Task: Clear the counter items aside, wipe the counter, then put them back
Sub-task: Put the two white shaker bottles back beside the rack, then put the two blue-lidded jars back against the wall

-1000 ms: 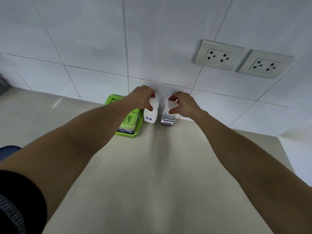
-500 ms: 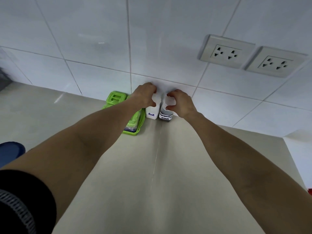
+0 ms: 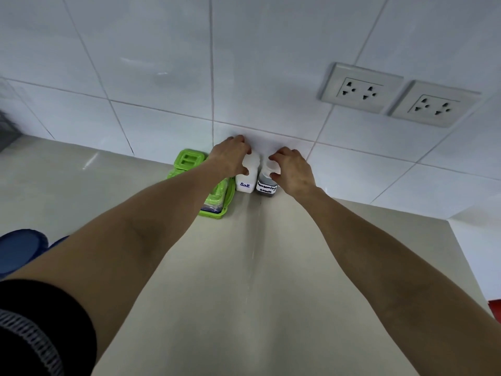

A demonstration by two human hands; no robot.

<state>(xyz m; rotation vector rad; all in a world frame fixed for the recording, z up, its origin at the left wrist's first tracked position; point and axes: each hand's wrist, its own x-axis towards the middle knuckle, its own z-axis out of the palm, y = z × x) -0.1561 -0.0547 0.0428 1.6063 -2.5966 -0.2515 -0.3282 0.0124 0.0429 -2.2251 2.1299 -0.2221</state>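
Two small bottles stand side by side against the tiled wall at the back of the beige counter (image 3: 244, 267). The white one is labelled Salt (image 3: 245, 183); the other, a seasoning sauce bottle (image 3: 266, 189), holds dark liquid. My left hand (image 3: 230, 156) is closed around the top of the salt bottle. My right hand (image 3: 292, 169) grips the top of the seasoning sauce bottle. Both bottles rest on the counter, close together or touching. A green lidded box (image 3: 217, 196) lies just left of the salt bottle, partly hidden by my left forearm.
Two wall sockets (image 3: 360, 88) sit on the white tiles up to the right. A blue object (image 3: 19, 248) is at the left edge, a dark object (image 3: 8, 131) at the far left, and something red (image 3: 494, 308) at the right edge beyond the counter's end.
Both hands have pushed the two bottles back toward the wall and closer together. They now stand right beside the green box. The hands keep their grip.
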